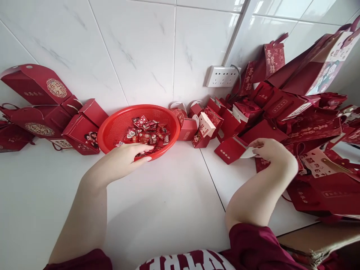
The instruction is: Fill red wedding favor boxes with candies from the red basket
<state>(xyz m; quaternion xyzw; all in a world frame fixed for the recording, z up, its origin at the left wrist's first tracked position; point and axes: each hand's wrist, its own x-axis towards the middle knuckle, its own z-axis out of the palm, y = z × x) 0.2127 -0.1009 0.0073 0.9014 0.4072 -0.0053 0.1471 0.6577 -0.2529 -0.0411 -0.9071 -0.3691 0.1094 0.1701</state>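
Under the left hand (131, 153), a red basket (108, 125) holds wrapped pieces (144, 135); this hand's grip I cannot tell. The right hand (263, 147) pinches a red box (230, 150).

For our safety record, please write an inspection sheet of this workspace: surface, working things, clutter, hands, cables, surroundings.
Surface: glossy white worktop, crossed by dark seam.
Working things: round red perforated plastic basket containing small red wrapped packets; small red cardboard box with pale flap.
Clutter: red printed paper gift bags and boxes, piled at right; red printed cardboard boxes, grouped at left.
Hands: left hand reaches into basket; right hand at pale flap; both grips unclear.
Cables: grey cable beside white rectangular power strip.
Surroundings: white grey-veined wall tiles; brown cardboard at lower right.
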